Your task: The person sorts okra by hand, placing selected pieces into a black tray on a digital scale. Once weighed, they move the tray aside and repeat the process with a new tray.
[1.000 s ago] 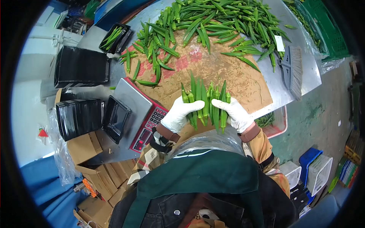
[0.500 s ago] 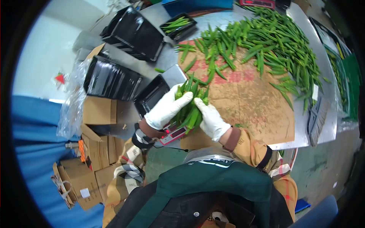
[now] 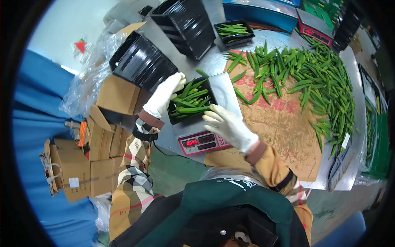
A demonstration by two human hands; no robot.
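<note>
Okra pods [image 3: 191, 99] lie in a black tray [image 3: 174, 117] on the weighing scale [image 3: 230, 92], whose red display is lit. My left hand [image 3: 166, 94], in a white glove, is at the tray's left edge, its fingers apart and holding nothing. Over the scale's right part, beside the tray's lower right corner, is my gloved right hand [image 3: 227, 125], open with spread fingers and empty. A large okra pile [image 3: 321, 78] covers the back and right of a brown cardboard sheet [image 3: 271, 131].
Stacks of black trays [image 3: 142, 59] stand at the back left, near cardboard boxes [image 3: 117, 94]. A small black tray with okra [image 3: 233, 33] and a second scale [image 3: 314, 31] are at the back. A brush [image 3: 339, 168] lies at the right edge.
The okra bunch that both hands held now lies in the black tray on the scale. My hands have let go and moved apart. The view has shifted, showing more of the table's back.
</note>
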